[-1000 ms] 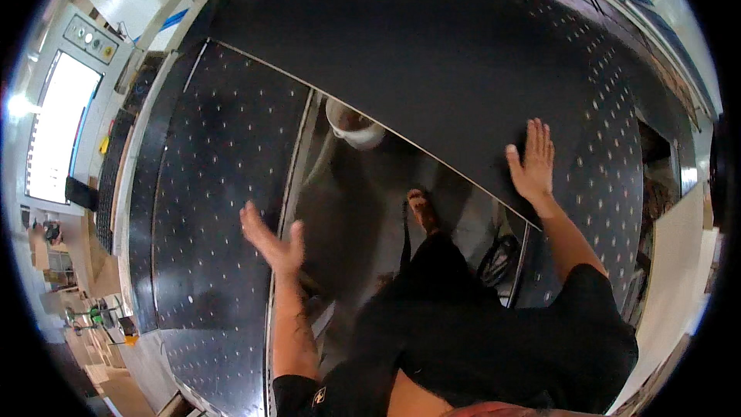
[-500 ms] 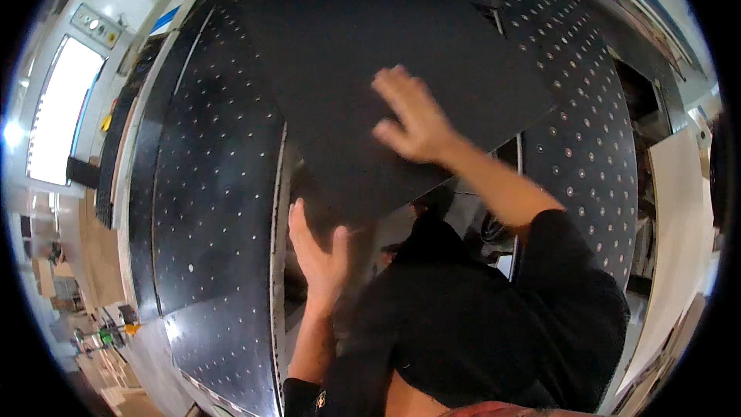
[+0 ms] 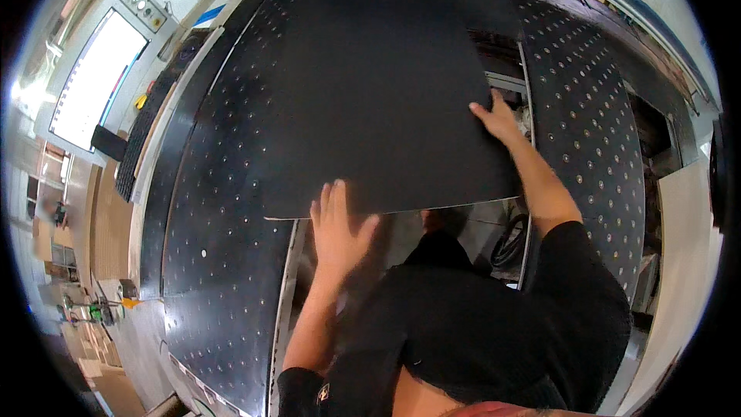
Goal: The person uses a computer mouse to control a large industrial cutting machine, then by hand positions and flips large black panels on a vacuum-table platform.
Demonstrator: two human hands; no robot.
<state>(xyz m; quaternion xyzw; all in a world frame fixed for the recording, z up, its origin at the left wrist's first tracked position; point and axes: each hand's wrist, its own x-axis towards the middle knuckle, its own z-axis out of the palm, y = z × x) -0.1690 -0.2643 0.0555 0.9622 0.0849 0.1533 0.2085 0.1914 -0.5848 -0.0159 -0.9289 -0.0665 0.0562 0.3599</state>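
A large flat black board (image 3: 394, 100) lies across the gap between two dark tables. It sits nearly square to me, with a thin pale line along its near edge. My left hand (image 3: 336, 224) is open at that near edge, fingers stretched onto the board's surface and thumb spread to the right. Against the board's right edge rests my right hand (image 3: 500, 120), its thumb and forefinger apart. The lower fingers of this hand are partly hidden.
The left table (image 3: 216, 239) and the right table (image 3: 590, 147) are studded with small round fittings. A lit screen (image 3: 99, 81) on a control panel stands far left. Stacked brown boards (image 3: 109, 224) lie at left; a pale panel (image 3: 683, 239) leans at right.
The board has turned from a slant to nearly square. My right hand has moved from its middle to its right edge; my left hand has moved up onto the near edge.
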